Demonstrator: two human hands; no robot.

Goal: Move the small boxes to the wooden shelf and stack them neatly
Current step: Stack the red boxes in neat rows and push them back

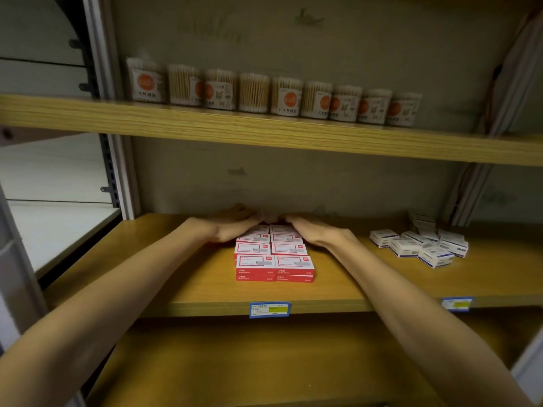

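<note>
Middle wooden shelf (pixel 188 286): red-and-white small boxes (pixel 274 259) already set down in two columns, running front to back, two layers deep at the front edge. Rows look square and flush. This block reads as mostly done.

Still loose: a scatter of blue-and-white boxes (pixel 420 245) well to the right on the same board, lying at odd angles, some tilted on each other. If they count as part of the job (the task sentence does not say which boxes), they are the remaining work.

Left hand (pixel 232 226): palm down, fingers extended and close together, resting against the left rear of the red block. Right hand (pixel 316 230): mirrored on the right rear side, likewise flat. Both look to be pressing or squaring the back rows, not gripping; neither is closed around anything that can be seen. Fingertips are dim and blurred at the back of the shelf, so whether a box sits under them cannot be told.

The block lies between the two hands, its back rows touching them, its front rows free, toward the shelf lip above the blue price label (pixel 269 309).

Upper shelf: row of cotton swab tubs (pixel 273 94), untouched by either hand.
</note>
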